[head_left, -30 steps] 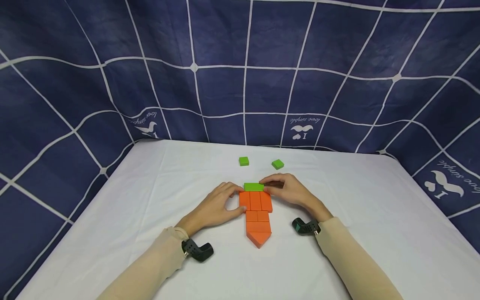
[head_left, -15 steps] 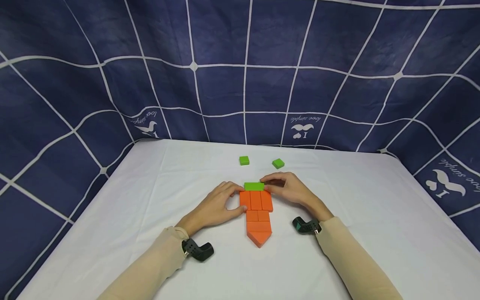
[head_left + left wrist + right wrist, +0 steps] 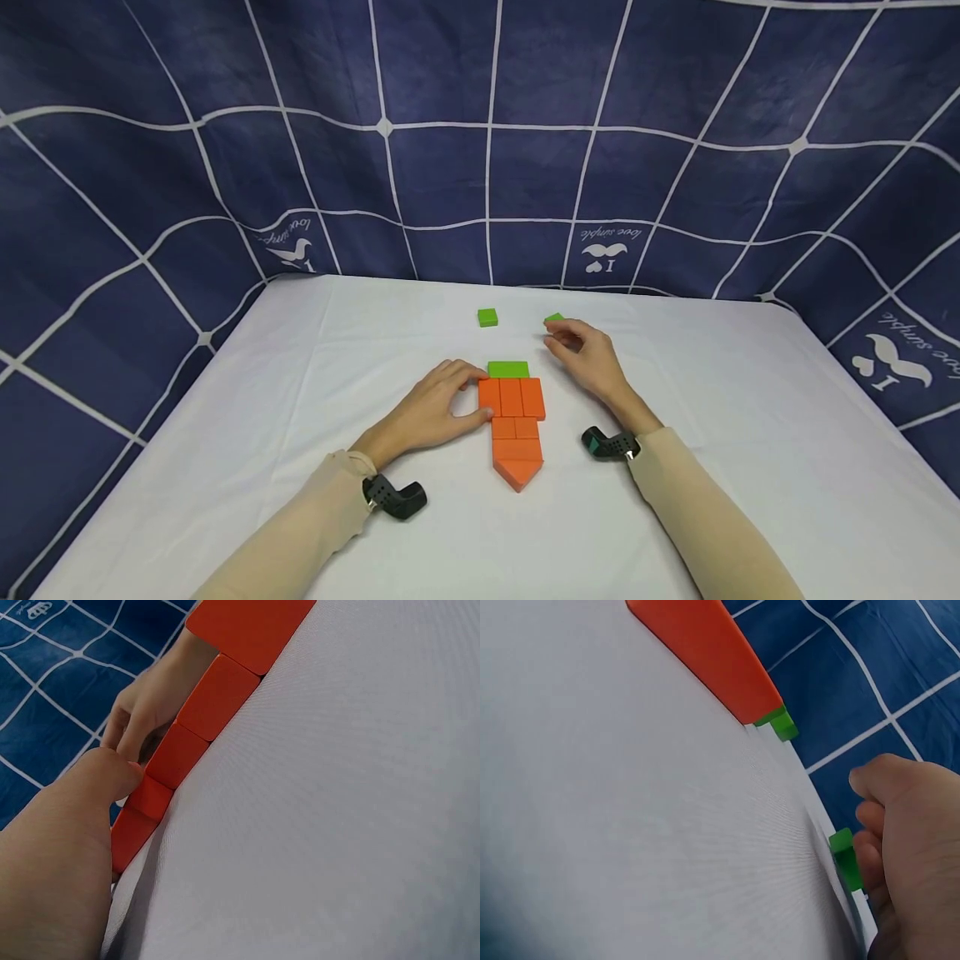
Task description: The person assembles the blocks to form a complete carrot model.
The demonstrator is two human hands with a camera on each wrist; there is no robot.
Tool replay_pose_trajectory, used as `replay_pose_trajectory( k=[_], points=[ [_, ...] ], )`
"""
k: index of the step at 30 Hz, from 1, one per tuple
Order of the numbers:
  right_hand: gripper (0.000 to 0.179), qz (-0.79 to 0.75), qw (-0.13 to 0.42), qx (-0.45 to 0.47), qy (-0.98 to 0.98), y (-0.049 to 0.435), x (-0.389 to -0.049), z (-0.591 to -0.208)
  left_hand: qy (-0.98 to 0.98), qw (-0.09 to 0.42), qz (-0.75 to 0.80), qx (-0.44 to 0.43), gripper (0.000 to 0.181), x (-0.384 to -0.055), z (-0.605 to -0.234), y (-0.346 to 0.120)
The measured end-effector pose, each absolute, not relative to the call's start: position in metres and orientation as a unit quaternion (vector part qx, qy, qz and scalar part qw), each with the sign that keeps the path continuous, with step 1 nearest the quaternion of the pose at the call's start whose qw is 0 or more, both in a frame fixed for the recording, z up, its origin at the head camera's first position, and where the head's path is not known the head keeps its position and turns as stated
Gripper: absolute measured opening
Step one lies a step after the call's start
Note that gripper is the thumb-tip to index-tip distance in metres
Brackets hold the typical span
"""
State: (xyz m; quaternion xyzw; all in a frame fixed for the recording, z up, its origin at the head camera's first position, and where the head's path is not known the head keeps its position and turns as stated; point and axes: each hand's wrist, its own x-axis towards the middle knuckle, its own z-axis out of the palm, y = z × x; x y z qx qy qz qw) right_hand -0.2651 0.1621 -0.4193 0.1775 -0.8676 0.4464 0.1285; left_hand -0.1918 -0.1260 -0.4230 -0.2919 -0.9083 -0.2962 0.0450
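Orange blocks (image 3: 512, 398) lie flat, joined in a shape that ends in a pointed block (image 3: 517, 475) toward me. Along the far side of the wide row lies a green rectangular block (image 3: 507, 369). My left hand (image 3: 427, 408) pinches the leftmost orange block, forefinger at its far corner and thumb at its near corner. Fingers bent and holding nothing, my right hand (image 3: 588, 354) hovers right beside a small green block (image 3: 554, 317), partly hiding it. In the right wrist view that green block (image 3: 845, 859) shows just beyond the fingers.
Another small green block (image 3: 487, 317) lies behind the long green one. The white cloth-covered table (image 3: 375, 533) ends at a dark blue curtain (image 3: 435, 175) with white lines. A dark wrist camera (image 3: 395, 497) is strapped to the left wrist, another (image 3: 609, 443) to the right.
My right hand has left the right end of the long green block and moved away and slightly right to the small green block. The left hand and the orange blocks have stayed put.
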Motion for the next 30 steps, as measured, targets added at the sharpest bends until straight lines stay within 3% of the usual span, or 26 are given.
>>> replay_pose_trajectory(
  k=[11,20,30],
  points=[
    [0.037,0.420,0.176,0.112,-0.883,0.161,-0.277,-0.420,-0.907,0.046,-0.297,-0.296,0.051,-0.192,-0.423,-0.127],
    [0.045,0.381,0.161,0.068,-0.908,0.158,-0.282,-0.421,-0.908,0.048,-0.295,-0.294,0.052,-0.192,-0.422,-0.127],
    [0.038,0.374,0.154,0.038,-0.914,0.154,-0.281,-0.418,-0.907,0.049,-0.295,-0.295,0.052,-0.192,-0.422,-0.127]
  ],
)
